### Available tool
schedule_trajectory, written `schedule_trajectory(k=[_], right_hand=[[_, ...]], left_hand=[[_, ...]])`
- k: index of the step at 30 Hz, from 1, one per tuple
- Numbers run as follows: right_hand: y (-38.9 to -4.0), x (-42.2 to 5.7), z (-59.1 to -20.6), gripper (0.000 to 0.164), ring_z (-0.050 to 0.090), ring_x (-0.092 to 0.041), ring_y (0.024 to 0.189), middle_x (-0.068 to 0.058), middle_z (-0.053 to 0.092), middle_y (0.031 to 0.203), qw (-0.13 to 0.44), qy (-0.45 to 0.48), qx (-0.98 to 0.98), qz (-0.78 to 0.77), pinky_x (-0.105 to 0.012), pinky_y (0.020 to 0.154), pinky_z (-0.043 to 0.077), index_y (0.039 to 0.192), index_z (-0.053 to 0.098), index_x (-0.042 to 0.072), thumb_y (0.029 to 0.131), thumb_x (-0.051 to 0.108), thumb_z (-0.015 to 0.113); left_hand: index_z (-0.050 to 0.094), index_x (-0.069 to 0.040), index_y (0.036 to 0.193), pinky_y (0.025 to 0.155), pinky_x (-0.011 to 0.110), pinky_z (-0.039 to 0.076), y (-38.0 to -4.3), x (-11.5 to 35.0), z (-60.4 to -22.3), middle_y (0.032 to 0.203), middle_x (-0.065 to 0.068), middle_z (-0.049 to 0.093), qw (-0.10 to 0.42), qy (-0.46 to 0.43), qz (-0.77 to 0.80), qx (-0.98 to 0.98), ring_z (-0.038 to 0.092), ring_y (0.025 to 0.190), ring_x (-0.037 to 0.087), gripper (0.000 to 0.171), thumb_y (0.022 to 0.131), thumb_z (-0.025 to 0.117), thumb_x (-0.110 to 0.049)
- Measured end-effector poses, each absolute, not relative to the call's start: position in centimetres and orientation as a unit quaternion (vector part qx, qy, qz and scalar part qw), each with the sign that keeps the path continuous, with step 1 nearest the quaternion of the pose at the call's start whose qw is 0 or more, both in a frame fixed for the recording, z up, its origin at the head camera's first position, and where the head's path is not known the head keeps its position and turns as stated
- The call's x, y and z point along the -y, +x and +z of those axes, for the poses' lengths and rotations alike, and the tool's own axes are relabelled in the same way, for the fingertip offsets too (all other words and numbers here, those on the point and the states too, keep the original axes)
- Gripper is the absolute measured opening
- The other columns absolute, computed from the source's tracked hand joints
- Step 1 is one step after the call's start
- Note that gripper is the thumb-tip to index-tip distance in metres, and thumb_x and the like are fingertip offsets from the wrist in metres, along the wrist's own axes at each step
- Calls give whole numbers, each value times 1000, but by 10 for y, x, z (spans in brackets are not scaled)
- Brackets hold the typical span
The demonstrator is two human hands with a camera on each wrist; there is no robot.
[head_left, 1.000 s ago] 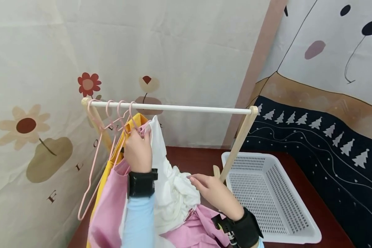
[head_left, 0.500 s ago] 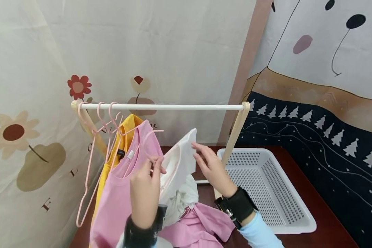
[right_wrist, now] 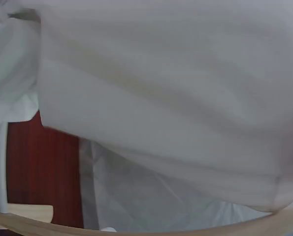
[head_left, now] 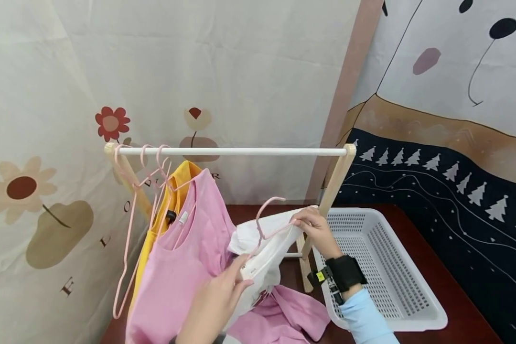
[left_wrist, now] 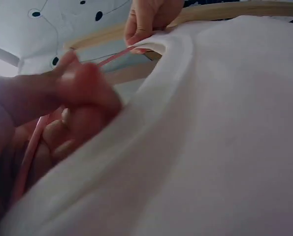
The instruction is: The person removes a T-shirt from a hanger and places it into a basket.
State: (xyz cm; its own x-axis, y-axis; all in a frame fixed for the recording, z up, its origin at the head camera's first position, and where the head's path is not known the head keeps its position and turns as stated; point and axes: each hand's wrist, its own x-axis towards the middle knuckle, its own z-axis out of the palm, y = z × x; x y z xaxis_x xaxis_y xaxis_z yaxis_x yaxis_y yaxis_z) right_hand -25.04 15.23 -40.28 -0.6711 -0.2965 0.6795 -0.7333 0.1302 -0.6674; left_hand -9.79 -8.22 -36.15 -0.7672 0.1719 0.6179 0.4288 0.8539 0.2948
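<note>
- Head view, far left: pink hangers (head_left: 131,224) hook over the white rail (head_left: 258,151), a yellow garment (head_left: 180,184) and pink top (head_left: 210,215) beside them.
- Left hand (head_left: 219,296): fingers grasping the white shirt (head_left: 266,265) at its neckline.
- Loose hanger (head_left: 259,224): in that neckline, off the rail; seating it seems the current step.
- Right hand (head_left: 320,234): pinching the shirt's shoulder; next probably calls for evening both shoulders.
- Perforated basket (head_left: 370,248): far right.

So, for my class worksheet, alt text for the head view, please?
Left hand and right hand hold a white top and pink hanger before a rack, pink and yellow clothes hung at its left. A white basket sits at right.
</note>
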Motion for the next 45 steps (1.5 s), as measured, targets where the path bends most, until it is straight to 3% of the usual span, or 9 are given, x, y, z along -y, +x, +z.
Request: schedule_trajectory(k=[5, 11, 15, 19, 22, 30, 38, 41, 45], right_hand=[[-246, -157, -398, 13, 54, 1, 89, 17, 63, 92, 171, 259, 727, 613, -15, 79, 43, 91, 66, 10, 92, 9, 54], [-250, -147, -393, 22, 60, -3, 75, 9, 68, 85, 182, 124, 669, 710, -16, 72, 48, 97, 62, -5, 93, 15, 54], [-255, -141, -397, 19, 62, -5, 76, 8, 69, 82, 148, 73, 604, 780, -16, 68, 49, 93, 67, 5, 92, 21, 56], [-256, -134, -409, 18, 61, -5, 75, 8, 69, 83, 108, 12, 579, 808, -17, 66, 49, 93, 69, 7, 91, 22, 58], [-251, -129, -419, 24, 60, -5, 74, 8, 67, 85, 67, -9, 638, 767, -18, 66, 49, 102, 66, 0, 92, 19, 56], [-245, -116, -424, 28, 55, -5, 74, -10, 64, 97, 73, 18, 738, 671, -19, 66, 46, 106, 64, -2, 93, 22, 56], [-238, -92, -432, 49, 46, -19, 100, -15, 49, 112, 248, 224, 842, 425, -33, 86, 36, 128, 49, 10, 83, 16, 68], [-231, -79, -429, 38, 53, -24, 107, -10, 58, 110, 342, 314, 846, 263, -37, 101, 37, 114, 58, 12, 79, 13, 71], [-230, -75, -427, 21, 65, -17, 85, -4, 65, 83, 400, 335, 837, 169, -31, 95, 48, 91, 61, 7, 74, -4, 70]], left_hand=[[62, -20, 109, 44, 19, 36, -90, 93, -371, 54, -8, 56, 358, -180, -213, 891, 53, 47, 8, 18, 93, 55, -25], [65, -17, 97, 71, 18, 46, -77, 109, -371, 77, -15, 67, 389, -207, -271, 856, 63, 74, 10, 21, 97, 46, -25], [62, -16, 94, 72, 8, 46, -65, 115, -372, 81, -12, 71, 355, -162, -358, 848, 65, 81, -3, 15, 89, 56, -3], [57, -7, 94, 65, 9, 49, -60, 117, -366, 78, -4, 72, 312, -95, -472, 819, 64, 76, -9, 17, 92, 46, 6], [56, -9, 95, 47, 10, 43, -63, 116, -360, 79, -3, 71, 275, -62, -476, 833, 57, 56, -11, 16, 96, 43, -1], [56, -16, 112, 49, 19, 37, -80, 116, -361, 73, -14, 63, 125, -17, -337, 933, 38, 38, -7, 19, 99, 43, -20], [58, -8, 110, 47, 27, 39, -96, 115, -372, 54, -11, 50, 133, -51, -257, 956, 46, 44, 9, 19, 94, 51, -15], [58, -9, 105, 47, 31, 41, -98, 112, -373, 54, -9, 53, 164, -67, -235, 956, 53, 49, 14, 15, 91, 56, -14], [56, -5, 120, 71, 39, 51, -93, 115, -375, 89, 4, 66, 186, -82, -237, 950, 62, 82, 25, 41, 85, 64, -24]])
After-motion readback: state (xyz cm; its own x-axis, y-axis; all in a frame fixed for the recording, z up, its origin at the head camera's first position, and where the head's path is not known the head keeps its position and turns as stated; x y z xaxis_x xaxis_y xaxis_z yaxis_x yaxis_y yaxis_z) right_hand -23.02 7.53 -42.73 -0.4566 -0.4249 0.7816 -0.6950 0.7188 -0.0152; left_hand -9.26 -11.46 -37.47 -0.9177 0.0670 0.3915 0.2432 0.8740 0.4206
